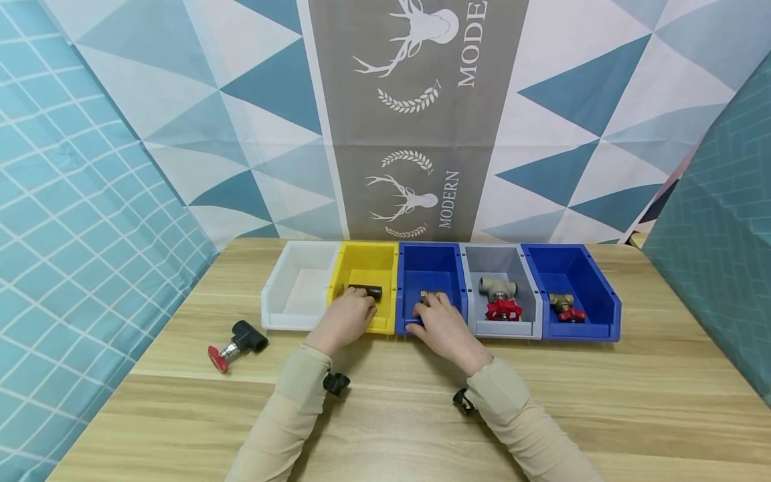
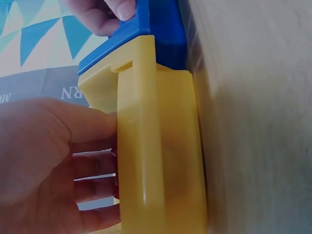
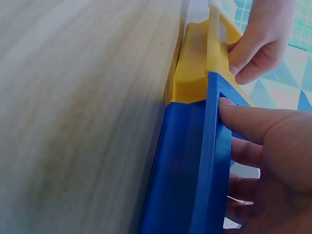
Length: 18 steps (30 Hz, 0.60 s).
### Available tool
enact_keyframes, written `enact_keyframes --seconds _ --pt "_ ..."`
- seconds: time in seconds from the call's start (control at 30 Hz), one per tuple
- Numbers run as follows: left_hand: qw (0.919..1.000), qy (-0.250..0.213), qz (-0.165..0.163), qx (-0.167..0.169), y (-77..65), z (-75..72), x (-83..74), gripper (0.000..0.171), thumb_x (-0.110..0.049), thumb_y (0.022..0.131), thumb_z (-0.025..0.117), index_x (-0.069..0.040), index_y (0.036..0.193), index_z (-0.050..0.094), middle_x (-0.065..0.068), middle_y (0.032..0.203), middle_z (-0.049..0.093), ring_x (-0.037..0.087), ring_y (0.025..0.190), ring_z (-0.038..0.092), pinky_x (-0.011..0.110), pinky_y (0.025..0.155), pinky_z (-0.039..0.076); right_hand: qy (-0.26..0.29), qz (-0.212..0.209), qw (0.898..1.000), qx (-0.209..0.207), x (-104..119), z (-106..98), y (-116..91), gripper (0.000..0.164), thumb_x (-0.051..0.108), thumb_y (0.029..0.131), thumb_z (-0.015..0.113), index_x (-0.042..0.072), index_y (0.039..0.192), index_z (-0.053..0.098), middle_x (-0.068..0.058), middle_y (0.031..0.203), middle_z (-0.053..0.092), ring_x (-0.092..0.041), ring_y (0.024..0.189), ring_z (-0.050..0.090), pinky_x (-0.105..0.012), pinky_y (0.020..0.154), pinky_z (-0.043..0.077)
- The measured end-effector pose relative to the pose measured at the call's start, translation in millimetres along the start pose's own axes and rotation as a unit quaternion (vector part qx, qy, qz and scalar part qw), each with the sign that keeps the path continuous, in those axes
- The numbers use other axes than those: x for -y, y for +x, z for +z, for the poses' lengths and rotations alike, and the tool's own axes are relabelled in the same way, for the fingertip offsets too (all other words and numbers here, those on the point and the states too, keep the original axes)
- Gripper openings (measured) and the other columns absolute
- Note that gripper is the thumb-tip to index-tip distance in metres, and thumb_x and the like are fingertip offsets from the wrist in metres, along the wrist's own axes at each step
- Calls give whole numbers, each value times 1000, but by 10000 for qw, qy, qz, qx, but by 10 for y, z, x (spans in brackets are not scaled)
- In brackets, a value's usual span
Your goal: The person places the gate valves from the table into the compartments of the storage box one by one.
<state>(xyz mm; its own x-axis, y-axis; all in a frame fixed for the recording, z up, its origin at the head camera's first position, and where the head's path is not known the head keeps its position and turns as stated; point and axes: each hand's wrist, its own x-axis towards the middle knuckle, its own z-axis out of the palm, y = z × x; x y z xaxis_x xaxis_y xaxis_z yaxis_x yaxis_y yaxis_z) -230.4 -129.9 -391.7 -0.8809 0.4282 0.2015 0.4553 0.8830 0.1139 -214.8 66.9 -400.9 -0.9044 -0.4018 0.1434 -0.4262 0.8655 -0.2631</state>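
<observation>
My left hand (image 1: 348,316) reaches into the yellow bin (image 1: 381,325), its fingers at a black pipe fitting (image 1: 375,292). Bits of a red part (image 2: 116,170) show between those fingers in the left wrist view; the fingertips are hidden behind the bin's front wall, so I cannot tell whether they grip the fitting. My right hand (image 1: 444,327) is over the middle blue bin (image 1: 429,258), fingers spread above a brass fitting (image 1: 424,295). Its thumb (image 3: 228,111) is at the bin's front rim, apart from the fingers, whose tips are hidden behind the wall.
Left of the yellow bin stands a white bin (image 1: 308,288). To the right, a grey bin (image 1: 492,260) holds a grey valve with a red handwheel (image 1: 503,310); another blue bin (image 1: 593,304) holds a brass valve (image 1: 563,304). A black valve with a red handle (image 1: 242,340) lies on the wooden table (image 1: 385,428).
</observation>
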Motion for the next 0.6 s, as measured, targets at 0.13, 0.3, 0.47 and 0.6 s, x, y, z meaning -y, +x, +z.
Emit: enact_keyframes --seconds 0.13,0.3,0.47,0.6 --pt "9999 -80 24 66 -12 -23 14 13 -13 88 58 -5 85 67 7 81 59 24 82 55 38 78 46 6 -11 10000 -12 -5 10 2 29 37 85 61 11 97 65 -10 107 55 -29 107 45 -45 81 45" --pt "9997 -168 79 185 -12 -74 30 13 -14 87 58 -5 89 68 5 81 60 19 75 55 33 72 47 15 -6 10000 -2 -9 8 4 29 37 85 61 11 98 65 -10 107 55 -29 107 44 -45 81 45" --pt "9997 -188 65 142 -14 -126 39 14 -14 87 58 -5 89 69 4 80 60 18 73 56 32 70 47 0 6 10000 32 -12 4 8 30 38 85 60 11 98 65 -10 108 55 -29 107 44 -45 82 45" --pt "9999 -166 1 35 -23 -157 52 13 -14 87 58 -7 85 69 3 80 61 18 73 57 33 71 48 -18 -9 10000 22 -12 5 11 30 38 86 60 11 98 65 -10 110 55 -30 109 44 -45 82 45"
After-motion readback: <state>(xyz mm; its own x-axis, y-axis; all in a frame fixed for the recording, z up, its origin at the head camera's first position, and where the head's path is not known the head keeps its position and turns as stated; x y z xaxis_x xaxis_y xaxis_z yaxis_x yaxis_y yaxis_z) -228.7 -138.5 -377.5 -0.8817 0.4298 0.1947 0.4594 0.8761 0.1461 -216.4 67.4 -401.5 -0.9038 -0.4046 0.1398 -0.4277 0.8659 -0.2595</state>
